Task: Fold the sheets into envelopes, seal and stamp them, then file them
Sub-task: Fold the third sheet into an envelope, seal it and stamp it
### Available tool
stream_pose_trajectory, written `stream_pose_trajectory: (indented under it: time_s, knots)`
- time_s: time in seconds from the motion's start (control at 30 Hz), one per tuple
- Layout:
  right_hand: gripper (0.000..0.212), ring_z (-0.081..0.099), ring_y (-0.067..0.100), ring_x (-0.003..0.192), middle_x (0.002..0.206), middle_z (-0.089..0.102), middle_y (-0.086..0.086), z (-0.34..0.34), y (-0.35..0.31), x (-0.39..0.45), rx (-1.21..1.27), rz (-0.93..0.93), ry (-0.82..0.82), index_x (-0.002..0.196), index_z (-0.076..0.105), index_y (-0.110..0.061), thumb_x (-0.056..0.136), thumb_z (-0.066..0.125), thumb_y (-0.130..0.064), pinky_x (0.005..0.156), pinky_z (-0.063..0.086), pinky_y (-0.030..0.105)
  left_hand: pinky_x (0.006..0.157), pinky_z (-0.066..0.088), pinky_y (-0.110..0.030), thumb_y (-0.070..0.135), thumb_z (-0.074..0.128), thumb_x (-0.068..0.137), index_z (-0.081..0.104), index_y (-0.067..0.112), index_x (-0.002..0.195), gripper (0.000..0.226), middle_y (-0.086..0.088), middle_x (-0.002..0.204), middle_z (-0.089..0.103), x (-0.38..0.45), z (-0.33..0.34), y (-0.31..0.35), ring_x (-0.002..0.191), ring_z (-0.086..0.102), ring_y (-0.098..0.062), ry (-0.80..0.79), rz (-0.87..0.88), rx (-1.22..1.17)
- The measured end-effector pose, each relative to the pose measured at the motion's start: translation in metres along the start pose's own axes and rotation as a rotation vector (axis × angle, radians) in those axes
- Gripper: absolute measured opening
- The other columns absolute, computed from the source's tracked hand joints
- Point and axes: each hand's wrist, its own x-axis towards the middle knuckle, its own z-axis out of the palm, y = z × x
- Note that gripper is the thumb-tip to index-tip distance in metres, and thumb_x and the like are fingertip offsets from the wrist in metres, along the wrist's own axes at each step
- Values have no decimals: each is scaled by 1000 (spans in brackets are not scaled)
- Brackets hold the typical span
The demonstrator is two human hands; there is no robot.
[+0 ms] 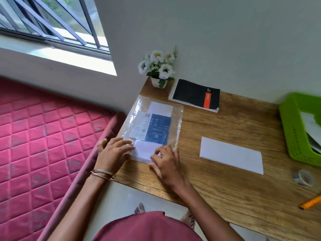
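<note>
Wooden desk point(225, 197) planks are carrying a clear plastic sleeve point(177, 122) at the left edge, with white sheets point(144, 150) and a blue printed leaflet point(159, 127) inside it. Both hands are working at the sleeve's near end: the left hand point(112, 152) is lying flat with fingers spread on the plastic, while the right hand point(166, 162) is resting beside it with fingertips curled down onto the white sheets; whether it is pinching them I cannot tell. A folded white sheet point(231, 154) is lying alone toward the right, near a green plastic basket point(291, 133) at the right edge holding papers. A black spiral notebook point(194, 94) and a potted white flower point(159, 66) are sitting along the far edge. A tape roll point(304, 177) and a yellow pencil point(311, 202) are lying near the right corner.
</note>
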Motion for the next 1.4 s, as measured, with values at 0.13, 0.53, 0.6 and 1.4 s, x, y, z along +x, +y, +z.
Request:
stream_pose_trajectory:
  time_s: [0.13, 0.53, 0.6, 1.4]
  knots:
    - [20, 54, 22, 86, 92, 59, 2, 1, -6, 5, 15, 63, -28, 79, 68, -17, 68, 80, -30, 72, 45, 39, 92, 24, -47, 33, 61, 65, 65, 46, 90, 28, 20, 104, 67, 3, -1, -6, 104, 59, -14, -29, 8, -36]
    - [20, 54, 21, 84, 88, 60, 1, -4, -10, 10, -12, -111, -92, 77, 64, -13, 84, 57, -30, 73, 44, 35, 93, 27, -45, 51, 40, 73, 65, 50, 94, 33, 25, 107, 63, 11, -1, -25, 102, 53, -7, -93, 87, -88]
    - [26, 53, 21, 84, 87, 60, 0, -7, -15, 10, 123, -41, -153, 79, 62, -14, 84, 47, -35, 75, 43, 38, 92, 26, -44, 50, 43, 74, 64, 50, 98, 32, 27, 109, 62, 13, 0, -29, 105, 50, -4, -105, 78, -106]
    - [4, 64, 12, 63, 73, 67, 4, -193, -34, 74, 1887, 522, 434, 84, 58, -6, 85, 59, -10, 43, 49, 20, 89, 47, -33, 71, 59, 68, 52, 22, 126, 76, -5, 119, 63, 49, -102, 38, 109, 60, -19, -54, 11, -1188]
